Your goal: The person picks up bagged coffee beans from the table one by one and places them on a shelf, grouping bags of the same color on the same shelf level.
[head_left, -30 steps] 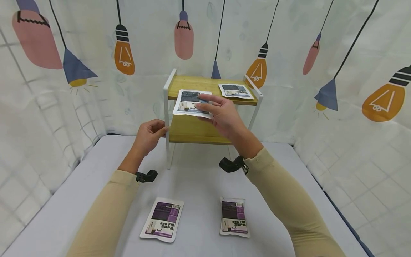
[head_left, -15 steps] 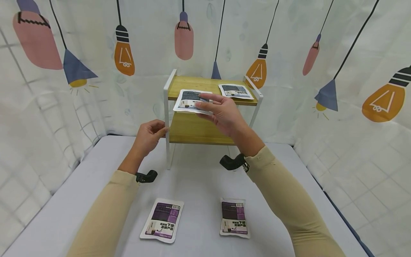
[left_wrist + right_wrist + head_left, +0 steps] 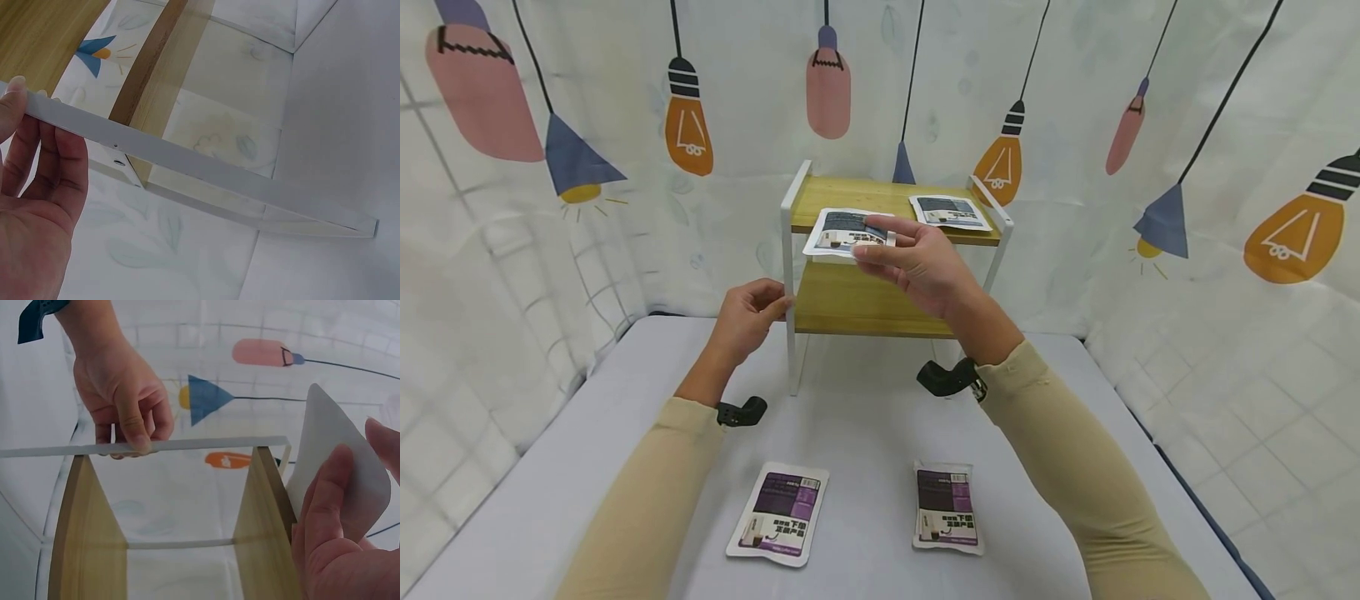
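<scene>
My right hand (image 3: 921, 262) pinches a flat white pouch (image 3: 842, 229) with a dark blue label, thumb and fingers at its right side. In the head view the pouch overlaps the left front of the top shelf; its plain white back (image 3: 344, 469) shows in the right wrist view. My left hand (image 3: 748, 321) grips the white front leg (image 3: 187, 165) of a small two-tier wooden shelf (image 3: 865, 196), thumb on one side and fingers curled behind. A similar blue-labelled pouch (image 3: 951, 212) lies on the top board at the right.
Two purple-labelled pouches lie on the white table, a left one (image 3: 778, 515) and a right one (image 3: 947, 508). The lower shelf board (image 3: 865, 308) sits beneath the top one. Printed white curtains (image 3: 737, 100) surround the table behind and at both sides.
The held pouch has tipped flatter, its near edge rising slightly, and my right thumb has shifted a little left. My left hand stays on the leg.
</scene>
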The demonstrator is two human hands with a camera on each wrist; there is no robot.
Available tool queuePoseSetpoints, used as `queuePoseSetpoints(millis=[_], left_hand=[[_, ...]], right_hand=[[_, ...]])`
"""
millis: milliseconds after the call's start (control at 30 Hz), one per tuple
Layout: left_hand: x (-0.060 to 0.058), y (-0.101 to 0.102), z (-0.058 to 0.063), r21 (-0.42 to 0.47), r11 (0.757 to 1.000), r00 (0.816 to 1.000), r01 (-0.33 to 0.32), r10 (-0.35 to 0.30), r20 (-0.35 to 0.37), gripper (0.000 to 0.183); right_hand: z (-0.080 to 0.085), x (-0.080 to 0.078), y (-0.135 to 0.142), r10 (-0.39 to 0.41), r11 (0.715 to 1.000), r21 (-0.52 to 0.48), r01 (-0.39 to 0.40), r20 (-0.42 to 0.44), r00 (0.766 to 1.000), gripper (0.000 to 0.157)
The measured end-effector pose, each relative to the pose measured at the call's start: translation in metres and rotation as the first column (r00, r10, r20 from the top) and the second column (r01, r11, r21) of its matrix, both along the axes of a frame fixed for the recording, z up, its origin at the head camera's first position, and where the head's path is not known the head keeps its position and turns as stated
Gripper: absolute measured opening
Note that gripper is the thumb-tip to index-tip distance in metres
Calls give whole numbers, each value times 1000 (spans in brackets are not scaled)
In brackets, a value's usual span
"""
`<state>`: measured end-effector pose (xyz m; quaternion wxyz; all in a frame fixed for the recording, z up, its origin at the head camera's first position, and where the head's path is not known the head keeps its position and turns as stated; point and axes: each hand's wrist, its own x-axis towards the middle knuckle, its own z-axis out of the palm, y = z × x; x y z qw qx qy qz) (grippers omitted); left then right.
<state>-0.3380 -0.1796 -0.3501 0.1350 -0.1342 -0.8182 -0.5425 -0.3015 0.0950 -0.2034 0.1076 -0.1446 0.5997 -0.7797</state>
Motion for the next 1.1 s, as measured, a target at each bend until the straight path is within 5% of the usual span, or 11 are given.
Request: queuePoseSetpoints(millis=[433,1100], left_hand=[[0,0,1,7,1000,1000,5,-5,13,40],[-1,1,-1,16,1000,1000,11,-11,6,40]], right_hand=[[2,1,2,11,998,68,-9,-23,1000,59],[2,-9,-3,-75,990,112,82,-65,995,54]])
